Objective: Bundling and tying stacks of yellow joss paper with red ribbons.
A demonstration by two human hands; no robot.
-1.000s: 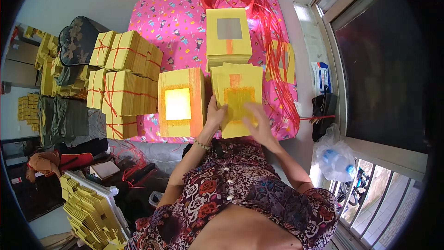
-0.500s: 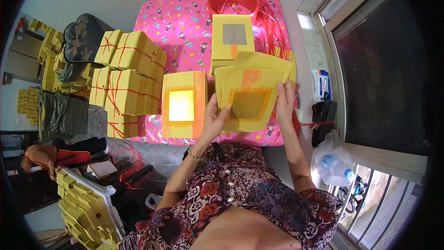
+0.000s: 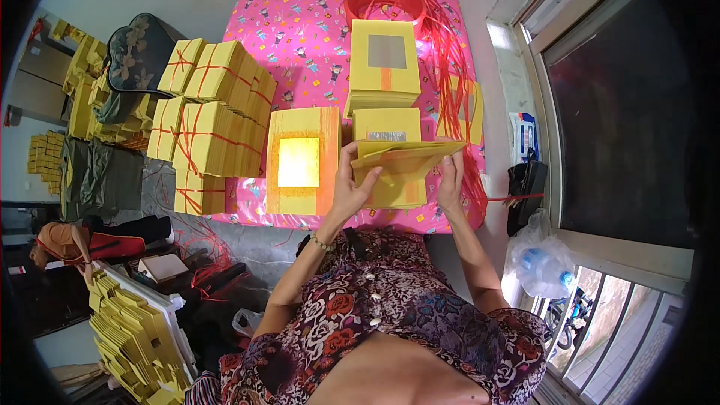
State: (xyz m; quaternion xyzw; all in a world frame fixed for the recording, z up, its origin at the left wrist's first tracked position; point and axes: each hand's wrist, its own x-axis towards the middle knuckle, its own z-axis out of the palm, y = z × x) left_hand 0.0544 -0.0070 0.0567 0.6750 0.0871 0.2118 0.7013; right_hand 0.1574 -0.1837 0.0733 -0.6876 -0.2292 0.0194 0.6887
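Pink patterned table cover (image 3: 307,37) with tied yellow paper bundles (image 3: 217,124), loose yellow stacks (image 3: 384,64), red string coil (image 3: 382,1).

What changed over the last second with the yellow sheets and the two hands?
The thin batch of yellow sheets was lifted off the near pile and tilted almost edge-on. The left hand kept its grip; the right hand moved from the sheets' face to their right edge. The tied bundles and other stacks did not move.

Single head-worn fisheye view, looking steeply down over pink table (image 3: 300,30); near, edges bent at rim.
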